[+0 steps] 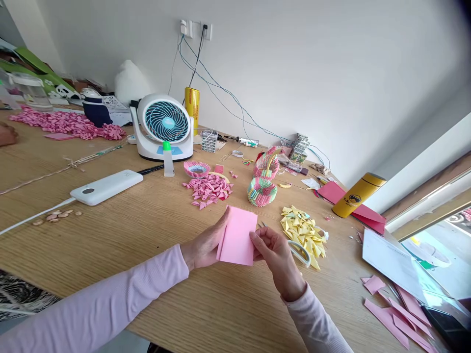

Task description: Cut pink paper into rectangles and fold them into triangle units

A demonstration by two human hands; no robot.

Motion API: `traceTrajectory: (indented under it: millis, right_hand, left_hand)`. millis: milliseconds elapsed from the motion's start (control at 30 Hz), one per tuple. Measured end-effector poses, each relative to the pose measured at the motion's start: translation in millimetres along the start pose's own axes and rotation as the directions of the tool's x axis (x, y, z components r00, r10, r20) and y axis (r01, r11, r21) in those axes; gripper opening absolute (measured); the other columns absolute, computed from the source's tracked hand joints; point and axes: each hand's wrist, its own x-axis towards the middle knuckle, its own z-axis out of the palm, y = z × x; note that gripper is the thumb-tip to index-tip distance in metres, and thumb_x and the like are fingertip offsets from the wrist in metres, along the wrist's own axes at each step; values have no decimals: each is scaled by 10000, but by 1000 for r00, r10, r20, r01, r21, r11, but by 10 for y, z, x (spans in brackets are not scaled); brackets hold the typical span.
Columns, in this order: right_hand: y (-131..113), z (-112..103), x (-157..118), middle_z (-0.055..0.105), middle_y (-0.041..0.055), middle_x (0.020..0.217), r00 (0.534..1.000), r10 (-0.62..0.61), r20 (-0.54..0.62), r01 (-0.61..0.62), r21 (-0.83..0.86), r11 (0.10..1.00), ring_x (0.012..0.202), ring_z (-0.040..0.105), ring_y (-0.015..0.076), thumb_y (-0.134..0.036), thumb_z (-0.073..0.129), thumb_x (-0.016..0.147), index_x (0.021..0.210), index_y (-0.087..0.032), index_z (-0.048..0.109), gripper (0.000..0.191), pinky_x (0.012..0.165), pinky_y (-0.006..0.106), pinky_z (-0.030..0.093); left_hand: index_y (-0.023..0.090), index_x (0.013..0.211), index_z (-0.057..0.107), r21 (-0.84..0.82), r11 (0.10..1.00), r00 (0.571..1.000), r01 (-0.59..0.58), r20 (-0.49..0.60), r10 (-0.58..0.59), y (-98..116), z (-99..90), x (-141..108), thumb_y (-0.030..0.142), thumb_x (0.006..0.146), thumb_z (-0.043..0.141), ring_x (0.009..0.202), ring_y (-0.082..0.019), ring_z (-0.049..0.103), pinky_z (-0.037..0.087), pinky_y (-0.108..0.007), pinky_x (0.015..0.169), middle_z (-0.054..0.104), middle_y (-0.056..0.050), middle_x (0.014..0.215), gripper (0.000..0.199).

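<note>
A pink paper rectangle (238, 238), seemingly several layers thick at its left edge, is held upright above the wooden table (147, 245). My left hand (206, 244) grips it along the left side, fingers behind. My right hand (274, 257) pinches its right edge between thumb and curled fingers. Behind it lies a heap of folded pink paper pieces (209, 189), with a small pink woven-looking bowl (196, 169) beyond. Scissors (300, 252) rest just right of my right hand, against a pile of folded yellow pieces (303, 230).
Multicoloured paper baskets (262, 191) stand behind the paper. Farther left are a white fan (167, 122), a glue bottle (168, 159) and a white power strip (106, 187). At right are a yellow bottle (358, 195) and pink scraps (399, 314). Another person's hand (7, 134) shows at far left.
</note>
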Motion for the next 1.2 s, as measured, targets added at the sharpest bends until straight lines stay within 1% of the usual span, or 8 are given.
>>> traceTrajectory:
  millis: [233, 333, 400, 500, 600, 667, 1033, 1200]
  right_hand:
    - [43, -114, -66, 582, -26, 610, 991, -54, -123, 57, 18, 998, 549, 552, 111, -545, 685, 748, 767, -181, 536, 394, 478, 206, 451]
    - [63, -178, -79, 584, -32, 587, 989, -64, -130, 68, 26, 997, 513, 541, 105, -543, 672, 766, 785, -186, 531, 384, 481, 212, 448]
    - [79, -206, -76, 583, -33, 583, 988, -78, -136, 81, 13, 997, 506, 541, 105, -545, 673, 764, 781, -187, 532, 385, 471, 211, 442]
    - [102, -213, -66, 579, -41, 580, 986, -105, -126, 106, -1, 994, 502, 535, 98, -542, 668, 772, 779, -188, 531, 380, 464, 203, 438]
    - [115, -200, -67, 579, -43, 590, 985, -146, -89, 144, -22, 989, 512, 531, 96, -522, 645, 804, 791, -192, 525, 351, 468, 202, 441]
    - [117, -199, -74, 571, -45, 586, 982, -178, -60, 176, -40, 984, 512, 522, 96, -508, 632, 822, 792, -195, 521, 332, 467, 203, 440]
    - [85, -331, -118, 622, 6, 744, 977, -213, 31, 214, -90, 973, 608, 589, 134, -439, 551, 893, 985, -209, 524, 249, 497, 225, 482]
    - [53, -336, -162, 313, 141, 1472, 766, -641, 53, 562, -539, 627, 1254, 440, 286, -227, 590, 844, 1366, -267, 395, 559, 842, 405, 514]
  left_hand:
    - [144, 1043, 617, 254, 958, 953, -133, -233, 194, 92, -168, -141, 562, 883, 472, 852, -227, 625, 472, -306, 717, 684, -76, 851, 470]
    - [139, 981, 621, 654, 757, 797, -4, -455, 397, 231, -555, -296, 527, 772, 633, 805, -238, 591, 460, -308, 673, 645, -57, 800, 441]
    - [158, 1017, 624, 880, 468, 732, 80, -370, 571, 349, -747, -384, 513, 721, 671, 836, -252, 578, 463, -337, 724, 634, -51, 837, 464]
    - [170, 1168, 576, 984, 146, 502, 98, -175, 847, 466, -709, -424, 482, 739, 650, 1041, -281, 521, 431, -371, 862, 602, -109, 1096, 536]
    - [170, 1057, 636, 949, 302, 800, -94, -109, 590, 427, -357, -329, 494, 868, 502, 979, -235, 573, 438, -316, 837, 644, -83, 1065, 398]
    - [162, 948, 665, 884, 434, 890, -175, -46, 453, 343, -119, -209, 493, 872, 507, 923, -213, 583, 429, -291, 805, 663, -61, 964, 374]
    - [163, 586, 488, 624, 752, 881, -211, -211, 422, 216, -18, 133, 458, 739, 654, 557, -96, 407, 306, -234, 553, 457, 42, 594, 371]
    - [155, 621, 528, 474, 872, 922, -120, -272, 275, 134, -69, 138, 444, 660, 728, 557, -93, 440, 334, -229, 556, 498, 35, 618, 353]
